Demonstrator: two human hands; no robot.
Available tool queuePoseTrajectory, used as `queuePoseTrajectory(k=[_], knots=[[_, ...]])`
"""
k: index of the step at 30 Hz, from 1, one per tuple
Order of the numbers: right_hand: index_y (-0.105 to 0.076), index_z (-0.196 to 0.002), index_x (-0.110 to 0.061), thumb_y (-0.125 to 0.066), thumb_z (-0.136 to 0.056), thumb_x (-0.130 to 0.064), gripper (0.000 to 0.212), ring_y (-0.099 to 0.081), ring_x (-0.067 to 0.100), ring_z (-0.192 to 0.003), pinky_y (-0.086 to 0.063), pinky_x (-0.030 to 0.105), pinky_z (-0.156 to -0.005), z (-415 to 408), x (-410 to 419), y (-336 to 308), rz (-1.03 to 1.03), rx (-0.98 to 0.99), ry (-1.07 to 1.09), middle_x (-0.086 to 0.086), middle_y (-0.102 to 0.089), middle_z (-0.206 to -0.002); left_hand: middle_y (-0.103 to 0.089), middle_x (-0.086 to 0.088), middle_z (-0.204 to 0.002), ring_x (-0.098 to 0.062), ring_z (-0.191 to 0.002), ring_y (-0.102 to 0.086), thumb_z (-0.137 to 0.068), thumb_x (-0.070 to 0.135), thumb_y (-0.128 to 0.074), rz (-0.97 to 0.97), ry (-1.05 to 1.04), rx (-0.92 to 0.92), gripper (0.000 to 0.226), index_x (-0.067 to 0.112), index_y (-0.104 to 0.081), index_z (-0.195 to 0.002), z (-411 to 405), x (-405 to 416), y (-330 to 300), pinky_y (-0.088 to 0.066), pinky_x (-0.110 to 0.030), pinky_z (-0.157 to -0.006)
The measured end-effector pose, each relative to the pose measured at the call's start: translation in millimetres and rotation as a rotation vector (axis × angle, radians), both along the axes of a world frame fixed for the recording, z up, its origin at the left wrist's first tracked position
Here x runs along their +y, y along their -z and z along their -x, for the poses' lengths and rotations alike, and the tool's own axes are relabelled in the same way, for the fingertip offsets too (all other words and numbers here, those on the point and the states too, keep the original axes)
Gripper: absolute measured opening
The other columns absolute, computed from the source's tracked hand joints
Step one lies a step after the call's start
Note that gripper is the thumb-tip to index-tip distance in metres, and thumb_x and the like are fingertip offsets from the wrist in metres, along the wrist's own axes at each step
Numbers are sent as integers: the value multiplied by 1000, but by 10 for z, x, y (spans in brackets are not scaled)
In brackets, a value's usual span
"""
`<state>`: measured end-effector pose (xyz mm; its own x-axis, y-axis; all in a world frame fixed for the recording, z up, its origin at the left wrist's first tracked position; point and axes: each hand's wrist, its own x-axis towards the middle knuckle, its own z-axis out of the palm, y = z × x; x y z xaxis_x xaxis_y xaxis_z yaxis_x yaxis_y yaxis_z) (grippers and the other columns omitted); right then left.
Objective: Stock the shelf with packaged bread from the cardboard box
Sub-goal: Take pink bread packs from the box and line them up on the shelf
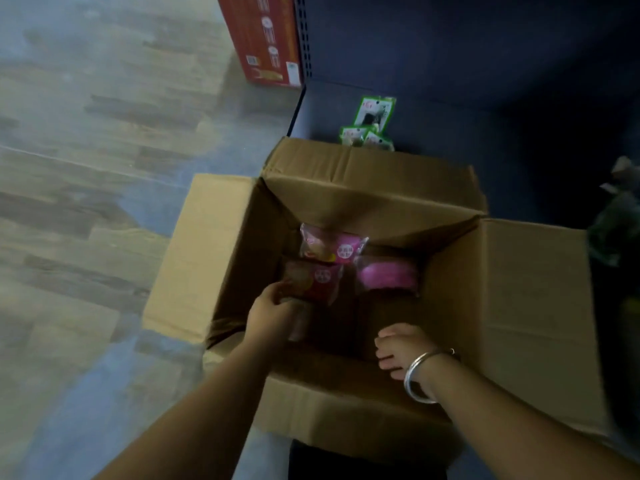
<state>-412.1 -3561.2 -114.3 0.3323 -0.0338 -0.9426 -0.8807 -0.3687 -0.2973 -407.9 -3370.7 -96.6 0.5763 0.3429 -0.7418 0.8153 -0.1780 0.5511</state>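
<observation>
An open cardboard box (pixel 512 306) stands on the floor before a dark blue shelf (pixel 467 109). Inside lie three pink packs of bread: one at the back (pixel 343 247), one to the right (pixel 388 277), one at the near left (pixel 320 280). My left hand (pixel 273 310) reaches into the box and grips the near left pack at its lower edge. My right hand (pixel 401 348), with a silver bangle on the wrist, hovers inside the box near its front wall, fingers loosely curled and holding nothing.
Green packets (pixel 374 123) lie on the low shelf just behind the box. A red carton (pixel 266 39) stands at the shelf's left end. Dark green packages (pixel 616 230) sit at the right edge. Wood-pattern floor (pixel 86 202) spreads to the left.
</observation>
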Motion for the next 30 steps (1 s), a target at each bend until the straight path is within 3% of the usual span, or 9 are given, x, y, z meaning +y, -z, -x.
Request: queuePoseTrajectory(k=[3,6,9,12,15,21,25,27,30], knots=[[-46,-67,-15,-49,-89,1,27,-43,17,-58,-35,23,-50,-170,189,726,27,-60,-60,6,-46,-68,-53,-15,-132,-32,-122,-51,-81,14,-64,-27,-89,4,61,8,-42,-138,-190,176,704,-41,-42,-106],[-46,-59,-17,-52,-86,-1,32,-50,24,-72,-36,29,-59,-265,334,1344,58,-112,-72,7,-49,-66,-47,-11,-137,-32,-124,-49,-87,8,-57,3,-136,-17,58,11,-38,-141,-363,221,1284,-41,-42,-105],[-60,-86,-11,-55,-86,-2,10,-53,23,-78,-38,26,-62,-336,458,1740,22,-128,-26,3,-53,-71,-51,-10,-132,-30,-120,-51,-87,12,-57,-45,-61,-48,55,11,-40,-139,-535,182,1739,-43,-37,-101],[-50,-126,-9,-57,-85,-5,42,-57,29,-105,-47,31,-89,-450,555,2040,-9,-139,20,11,-59,-113,-58,-9,-115,-28,-102,-58,-71,28,-57,-48,5,-24,61,10,-49,-129,-699,173,2079,-48,-33,-89],[-50,-131,-7,-58,-82,-10,49,-53,32,-119,-44,37,-102,-583,581,2273,72,-203,-12,14,-54,-132,-56,-16,-121,-36,-107,-57,-74,32,-55,-147,123,31,57,13,-48,-127,-771,220,2300,-51,-45,-92],[-34,-141,-2,-31,-100,-10,42,-32,28,-138,-25,27,-111,-573,730,2349,103,-176,-28,15,-33,-150,-62,-15,-116,-30,-104,-60,-89,17,-50,-251,351,-19,34,8,-56,-121,-807,238,2223,-50,-33,-86],[-54,-128,-3,-49,-93,-11,36,-52,34,-122,-39,38,-106,-466,842,2307,79,-248,69,18,-55,-132,-64,-11,-105,-24,-90,-61,-90,11,-52,-196,304,-59,30,8,-59,-119,-775,288,2078,-49,-29,-71],[-61,-120,-6,-55,-88,-13,33,-59,30,-112,-46,35,-95,-468,765,2146,66,-328,18,15,-63,-121,-64,-12,-107,-27,-97,-61,-90,8,-53,-163,174,-88,30,7,-60,-119,-802,317,1884,-50,-32,-81],[-69,-87,-13,-69,-78,-24,14,-59,22,-67,-51,34,-68,-504,536,1705,73,-365,-32,8,-68,-89,-59,-6,-83,-21,-76,-58,-93,8,-48,-15,-56,-89,16,12,-62,-101,-824,333,1352,-46,-30,-73]])
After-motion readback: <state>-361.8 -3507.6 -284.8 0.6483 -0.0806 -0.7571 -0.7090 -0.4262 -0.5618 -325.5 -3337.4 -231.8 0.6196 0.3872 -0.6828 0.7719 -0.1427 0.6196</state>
